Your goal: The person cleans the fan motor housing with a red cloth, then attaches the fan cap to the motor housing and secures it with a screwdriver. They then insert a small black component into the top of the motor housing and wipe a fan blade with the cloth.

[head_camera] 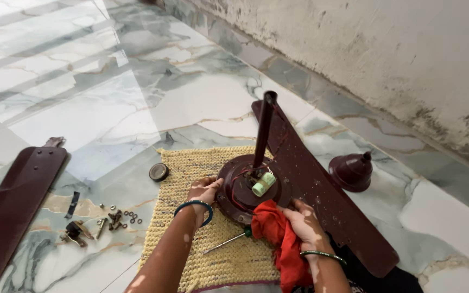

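Note:
A dark maroon ceiling fan motor (248,192) rests on a yellow woven mat (191,179), its down rod (263,130) standing up. Red wires and a pale green capacitor (264,183) lie on top of it. My left hand (204,190) grips the motor's left rim. My right hand (305,220) presses a red cloth (278,239) against the motor's near right edge. A green-handled screwdriver (226,241) lies on the mat between my forearms. One fan blade (321,184) stretches under the motor towards the right.
A second blade (12,206) lies at the left on the marble floor. Several nuts, bolts and small metal parts (112,217) are scattered beside it. A round black cap (159,172) sits at the mat's far left corner. A maroon canopy cup (351,171) stands near the stained wall (386,49).

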